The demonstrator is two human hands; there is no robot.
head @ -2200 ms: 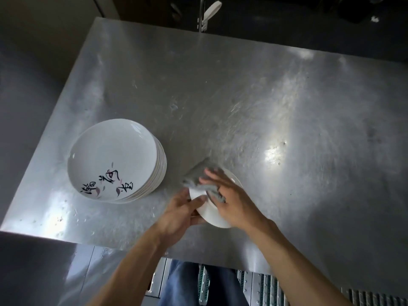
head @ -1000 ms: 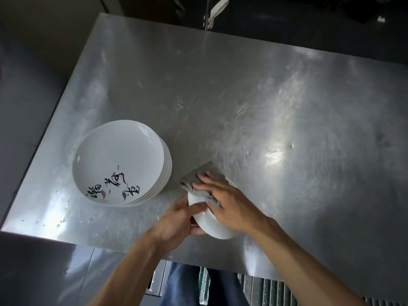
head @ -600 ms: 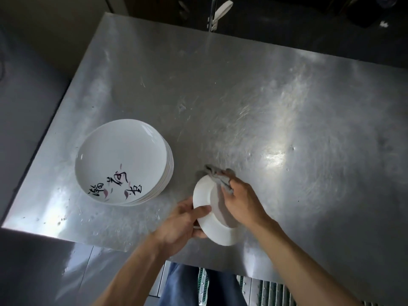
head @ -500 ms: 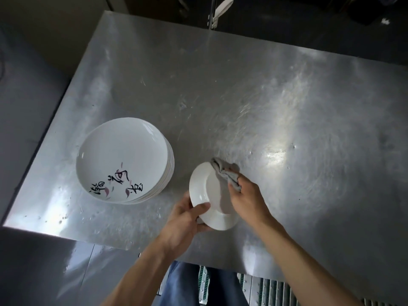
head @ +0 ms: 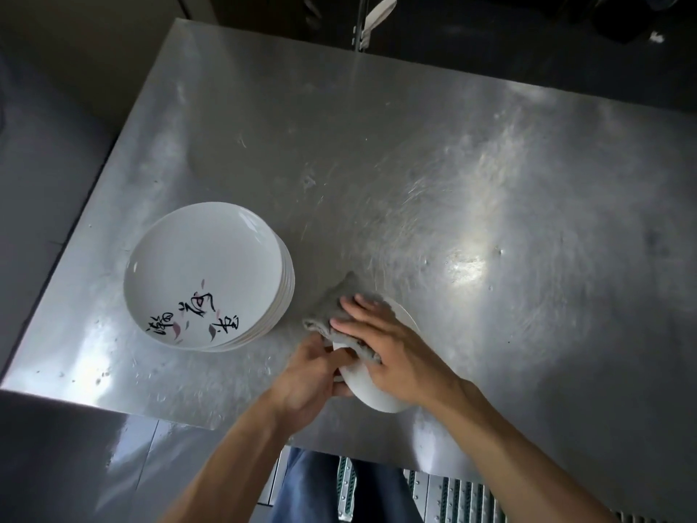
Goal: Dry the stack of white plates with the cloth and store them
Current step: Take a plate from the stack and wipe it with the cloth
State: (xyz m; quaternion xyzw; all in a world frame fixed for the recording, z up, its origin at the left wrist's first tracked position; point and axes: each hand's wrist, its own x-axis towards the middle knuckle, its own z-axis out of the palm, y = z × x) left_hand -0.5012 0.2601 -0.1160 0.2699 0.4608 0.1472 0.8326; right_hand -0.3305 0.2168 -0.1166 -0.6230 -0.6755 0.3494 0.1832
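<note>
A small white plate is held tilted above the near edge of the steel table. My left hand grips its left rim, thumb on the face and fingers behind. My right hand lies flat on the plate's face and presses a grey cloth against it; the cloth bunches out past the top-left rim. Most of the plate is hidden under my right hand. A stack of white plates, the top one with black brush characters and pink leaves, stands on the table to the left.
The table's left edge and near edge are close to the stack and my hands. A white-handled fitting stands beyond the table's far edge. Metal grating lies on the floor below, beside my jeans.
My right hand swept the cloth from the plate's upper right rim back over its face. The plate tipped away again, hiding its hollow. The stack stayed put.
</note>
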